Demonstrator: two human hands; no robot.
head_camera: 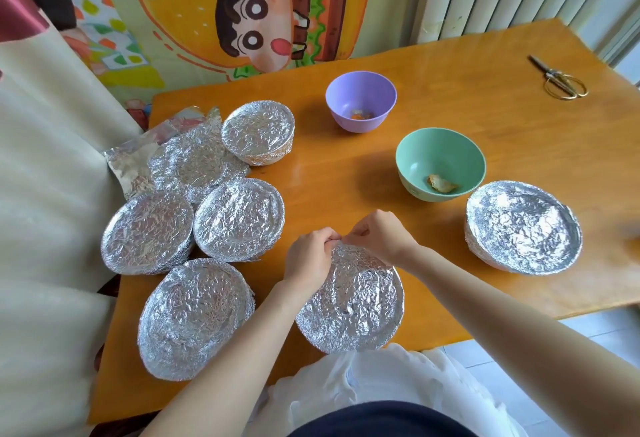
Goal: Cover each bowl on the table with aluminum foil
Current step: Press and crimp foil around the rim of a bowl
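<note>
Both hands — left hand (pixel 309 253), right hand (pixel 379 233) — pinch the foil (pixel 353 301) at the far rim of the near bowl on the tabletop (pixel 519 118); purple bowl (pixel 361 101) and green bowl (pixel 440 163) stand uncovered beyond.

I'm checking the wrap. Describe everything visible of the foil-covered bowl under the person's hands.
The round foil-covered bowl shows only crinkled silver foil, sagging slightly across the top and folded down over the rim. It stands on the orange wooden table near its front edge. The left hand and right hand both pinch the foil at the far rim.
</note>
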